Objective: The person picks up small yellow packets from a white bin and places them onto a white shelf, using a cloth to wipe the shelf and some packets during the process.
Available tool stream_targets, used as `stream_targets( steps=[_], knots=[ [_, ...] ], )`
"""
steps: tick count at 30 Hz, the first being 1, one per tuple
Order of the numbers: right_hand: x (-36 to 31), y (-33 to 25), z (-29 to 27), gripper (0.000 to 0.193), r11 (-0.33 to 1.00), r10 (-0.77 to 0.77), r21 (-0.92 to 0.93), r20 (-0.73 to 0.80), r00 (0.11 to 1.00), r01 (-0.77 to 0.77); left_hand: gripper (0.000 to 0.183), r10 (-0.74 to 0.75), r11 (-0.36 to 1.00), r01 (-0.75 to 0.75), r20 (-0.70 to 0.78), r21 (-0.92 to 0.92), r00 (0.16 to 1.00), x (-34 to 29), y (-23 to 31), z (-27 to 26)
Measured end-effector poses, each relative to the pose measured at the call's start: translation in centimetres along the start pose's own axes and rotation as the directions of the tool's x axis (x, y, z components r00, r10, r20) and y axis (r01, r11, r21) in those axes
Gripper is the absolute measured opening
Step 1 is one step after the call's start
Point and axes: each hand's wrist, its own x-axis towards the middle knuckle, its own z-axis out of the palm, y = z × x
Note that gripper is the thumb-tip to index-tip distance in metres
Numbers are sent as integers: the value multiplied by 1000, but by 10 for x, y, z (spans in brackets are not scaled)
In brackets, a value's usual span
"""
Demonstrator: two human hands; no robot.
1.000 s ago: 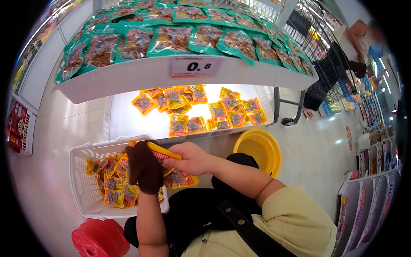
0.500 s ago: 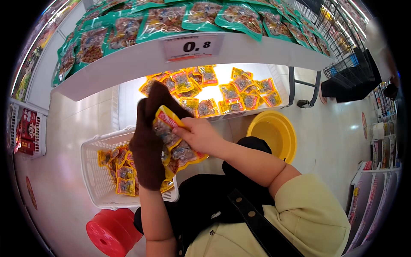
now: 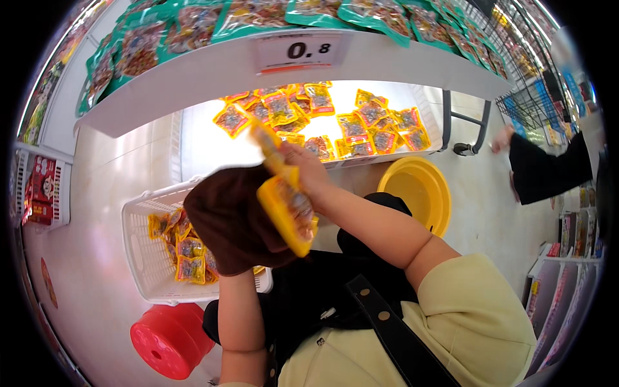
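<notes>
My right hand [image 3: 308, 170] is closed on yellow-edged snack packets [image 3: 288, 209], which are smeared by motion in front of my body. A dark brown cloth [image 3: 229, 216] covers my left hand, so its fingers are hidden. Against the right side of this cloth lie the packets. Below the cloth, a white plastic basket [image 3: 135, 258] holds several like packets [image 3: 191, 261]. Beyond my hands, more yellow packets [image 3: 280, 108] lie in two loose groups in a brightly lit white bin [image 3: 205, 149].
A white shelf edge [image 3: 193, 72] with teal snack bags [image 3: 200, 29] runs above the bin. The yellow tub [image 3: 445, 200] stands right of my knees. At lower left is a red stool [image 3: 171, 342]. A person in black [image 3: 548, 168] is at far right, near a wire rack [image 3: 516, 58].
The cloth has spread wider over my left hand. My right hand has moved slightly up, and the packets have turned edge-on. The person at right has moved farther right.
</notes>
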Motion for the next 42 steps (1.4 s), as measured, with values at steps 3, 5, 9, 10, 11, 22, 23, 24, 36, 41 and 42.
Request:
stream_targets(
  steps=[3, 5, 9, 10, 11, 22, 23, 24, 36, 41, 42],
  knots=[
    [-3, 24, 7, 34, 998, 37, 44, 86, 996, -41, 32, -204, 921, 246, 164, -301, 965, -20, -24, 7],
    [-9, 42, 16, 34, 999, -1, -44, 201, 980, 10, 25, -42, 999, 40, 163, 14, 986, -49, -64, 14],
    [-34, 31, 7, 33, 996, 64, -86, 506, 860, -24, 32, 352, 592, -487, 337, 642, 873, -30, 14, 48],
    [-41, 24, 3, 32, 995, 93, -88, 562, 822, -53, 35, 277, 785, -386, 282, 485, 918, -20, 30, 55],
    [-45, 19, -4, 32, 993, 120, -88, 585, 802, -85, 35, 287, 780, -420, 332, 464, 899, -19, 28, 56],
    [-61, 22, -31, 28, 922, 327, -24, 583, 744, -386, 47, 310, 684, -521, 443, 510, 841, -29, 18, 59],
    [-59, 27, -25, 28, 905, 354, -14, 583, 731, -426, 48, 306, 659, -527, 449, 537, 840, -27, 20, 56],
    [-57, 33, -19, 28, 884, 378, 2, 585, 717, -467, 49, 289, 625, -532, 464, 571, 837, -23, 17, 53],
    [-29, 14, 3, 21, 653, 553, -102, 741, 381, -751, 59, -327, 325, -539, 627, 777, 708, 21, 21, 5],
    [-41, 9, 15, 24, 857, 338, -508, 680, 650, 86, 52, -138, 283, -426, 476, 859, 869, 27, 9, -18],
    [-45, 10, 18, 27, 787, 243, -558, 675, 697, 265, 47, -40, 219, -411, 429, 885, 902, 29, 11, -23]
  ],
)
